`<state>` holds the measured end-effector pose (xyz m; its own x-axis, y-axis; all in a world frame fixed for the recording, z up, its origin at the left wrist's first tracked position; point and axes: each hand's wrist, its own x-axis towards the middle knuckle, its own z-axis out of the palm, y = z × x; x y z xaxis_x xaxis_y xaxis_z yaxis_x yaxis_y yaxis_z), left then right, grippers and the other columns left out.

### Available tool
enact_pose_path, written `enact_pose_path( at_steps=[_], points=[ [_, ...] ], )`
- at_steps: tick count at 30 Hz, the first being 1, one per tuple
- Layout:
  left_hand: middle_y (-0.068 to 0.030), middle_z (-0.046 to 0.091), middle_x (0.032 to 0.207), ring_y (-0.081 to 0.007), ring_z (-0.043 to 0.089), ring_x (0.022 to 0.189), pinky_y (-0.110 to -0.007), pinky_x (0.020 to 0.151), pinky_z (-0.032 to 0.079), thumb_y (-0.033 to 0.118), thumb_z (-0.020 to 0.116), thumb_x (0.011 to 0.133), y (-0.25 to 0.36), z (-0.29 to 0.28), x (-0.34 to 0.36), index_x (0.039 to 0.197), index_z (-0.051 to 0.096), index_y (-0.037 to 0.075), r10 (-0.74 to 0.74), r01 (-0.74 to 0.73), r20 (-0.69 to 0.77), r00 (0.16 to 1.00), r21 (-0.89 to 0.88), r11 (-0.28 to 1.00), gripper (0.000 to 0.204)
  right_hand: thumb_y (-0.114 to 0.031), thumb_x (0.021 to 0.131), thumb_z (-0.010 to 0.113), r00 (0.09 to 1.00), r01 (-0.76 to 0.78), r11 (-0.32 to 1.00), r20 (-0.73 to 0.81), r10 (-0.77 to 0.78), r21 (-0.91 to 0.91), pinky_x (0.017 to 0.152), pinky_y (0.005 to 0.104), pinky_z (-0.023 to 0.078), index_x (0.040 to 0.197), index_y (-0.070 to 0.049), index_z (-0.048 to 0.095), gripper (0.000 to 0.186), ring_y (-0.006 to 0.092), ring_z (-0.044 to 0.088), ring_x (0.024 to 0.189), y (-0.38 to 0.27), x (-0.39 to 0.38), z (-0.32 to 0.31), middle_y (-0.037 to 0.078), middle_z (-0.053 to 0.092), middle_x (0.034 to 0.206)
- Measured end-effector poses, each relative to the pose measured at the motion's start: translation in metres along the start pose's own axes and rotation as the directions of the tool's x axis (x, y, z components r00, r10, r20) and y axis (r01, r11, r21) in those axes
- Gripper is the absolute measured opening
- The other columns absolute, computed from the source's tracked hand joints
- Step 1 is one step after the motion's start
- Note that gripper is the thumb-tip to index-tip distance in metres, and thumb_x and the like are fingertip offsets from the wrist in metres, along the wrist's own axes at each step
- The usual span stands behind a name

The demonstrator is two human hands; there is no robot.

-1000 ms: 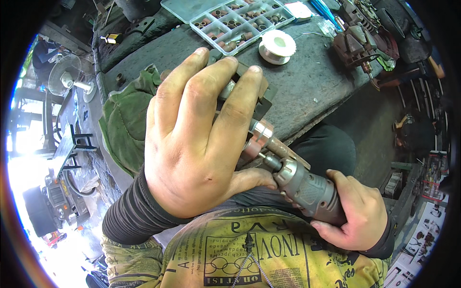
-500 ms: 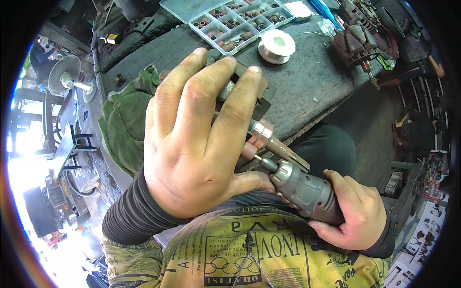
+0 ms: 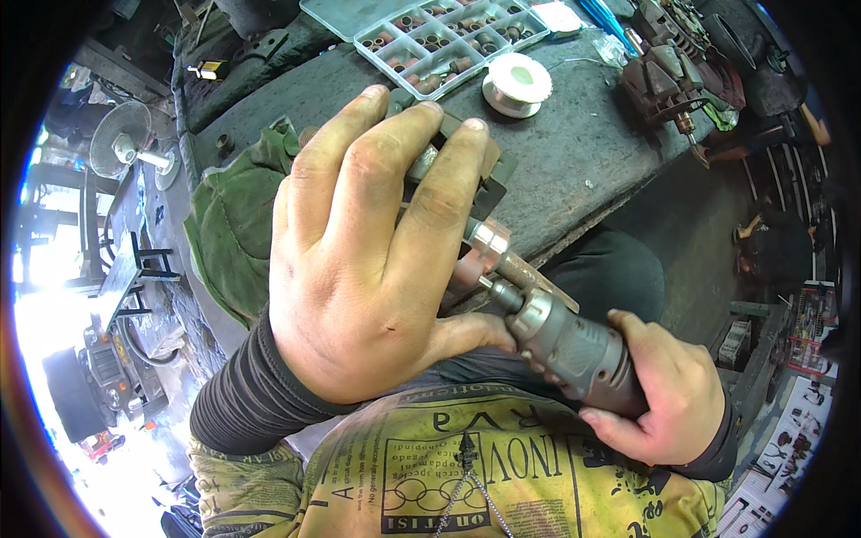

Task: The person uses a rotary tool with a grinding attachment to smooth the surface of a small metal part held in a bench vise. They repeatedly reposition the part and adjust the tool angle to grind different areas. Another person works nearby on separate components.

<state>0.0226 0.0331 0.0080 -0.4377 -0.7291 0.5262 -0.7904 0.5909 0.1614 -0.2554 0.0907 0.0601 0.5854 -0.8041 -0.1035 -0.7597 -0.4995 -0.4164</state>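
Note:
My right hand (image 3: pixel 674 390) is wrapped round the grey body of a rotary tool (image 3: pixel 587 351), whose nose points up and to the left. The tool's small reddish bit (image 3: pixel 465 271) lies at a shiny metal ring (image 3: pixel 487 240). That ring sits round a tapered rod (image 3: pixel 538 278), which slants behind the tool. My left hand (image 3: pixel 359 251) is open, its fingers spread over a dark metal block (image 3: pixel 495 190) at the bench edge. The left thumb rests against the tool's nose. Whatever lies beneath the left palm is hidden.
On the bench (image 3: pixel 574 143) stand a compartment box (image 3: pixel 446 56) of small brown drums and a white spool (image 3: pixel 517 85). A green cloth (image 3: pixel 229 238) lies left. A rusty metal vise-like device (image 3: pixel 668 85) stands far right. My knee (image 3: pixel 619 273) is below the edge.
The tool's nose and bit have shifted slightly along the ring, and its body has tilted a little. The ring's side now looks more silvery. My left hand has barely moved.

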Motion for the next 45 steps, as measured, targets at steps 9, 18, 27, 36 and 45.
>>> enact_pose_path(
  at_steps=[9, 18, 27, 36, 45],
  points=[
    [-0.0207, 0.056, 0.134, -0.0466, 0.05, 0.13, -0.056, 0.11, 0.04, 0.069, 0.085, 0.052, -0.0006, 0.0007, 0.0006, 0.139, 0.058, -0.001, -0.001, 0.001, -0.004, 1.0, -0.021, 1.0, 0.115, -0.027, 0.067, 0.086, 1.0, 0.003, 1.0, -0.014, -0.003, 0.005, 0.053, 0.0395, 0.053, 0.128, 0.01, 0.057, 0.077, 0.0304, 0.064, 0.06, 0.0012, -0.0008, 0.0031, 0.016, 0.062, 0.082],
    [-0.0212, 0.056, 0.136, -0.0466, 0.049, 0.131, -0.056, 0.11, 0.04, 0.067, 0.086, 0.05, 0.0006, -0.0004, 0.0007, 0.139, 0.058, -0.001, -0.007, 0.007, 0.009, 1.0, -0.016, 1.0, 0.116, -0.026, 0.068, 0.086, 1.0, -0.003, 1.0, -0.001, 0.003, -0.009, 0.055, 0.0391, 0.054, 0.128, 0.009, 0.056, 0.076, 0.0307, 0.065, 0.062, -0.0003, -0.0011, 0.0008, 0.016, 0.062, 0.083],
    [-0.0213, 0.055, 0.135, -0.0467, 0.05, 0.13, -0.056, 0.11, 0.041, 0.068, 0.087, 0.051, 0.0003, 0.0001, 0.0004, 0.139, 0.058, -0.002, -0.004, 0.004, 0.003, 1.0, -0.017, 1.0, 0.115, -0.027, 0.068, 0.086, 1.0, 0.0, 1.0, 0.002, 0.0, -0.026, 0.055, 0.0389, 0.054, 0.128, 0.01, 0.056, 0.076, 0.0309, 0.065, 0.061, -0.0016, -0.0006, -0.0012, 0.016, 0.062, 0.083],
    [-0.0211, 0.055, 0.135, -0.0462, 0.05, 0.13, -0.055, 0.11, 0.041, 0.07, 0.086, 0.052, 0.0, 0.0002, 0.0005, 0.138, 0.058, -0.002, -0.003, 0.003, 0.001, 1.0, -0.008, 1.0, 0.115, -0.026, 0.068, 0.086, 1.0, 0.006, 1.0, -0.023, -0.007, -0.022, 0.056, 0.0398, 0.054, 0.128, 0.011, 0.056, 0.076, 0.0318, 0.065, 0.061, 0.0008, -0.0001, -0.0001, 0.017, 0.062, 0.083],
    [-0.0218, 0.055, 0.135, -0.0462, 0.05, 0.131, -0.056, 0.11, 0.04, 0.073, 0.082, 0.057, -0.0017, 0.0018, -0.0003, 0.138, 0.058, -0.003, 0.013, -0.013, -0.006, 1.0, 0.009, 1.0, 0.113, -0.026, 0.068, 0.086, 0.999, -0.002, 1.0, -0.052, 0.002, -0.011, 0.056, 0.04, 0.055, 0.127, 0.012, 0.056, 0.077, 0.033, 0.065, 0.062, 0.0039, 0.0015, -0.0022, 0.019, 0.063, 0.084]
  ],
)
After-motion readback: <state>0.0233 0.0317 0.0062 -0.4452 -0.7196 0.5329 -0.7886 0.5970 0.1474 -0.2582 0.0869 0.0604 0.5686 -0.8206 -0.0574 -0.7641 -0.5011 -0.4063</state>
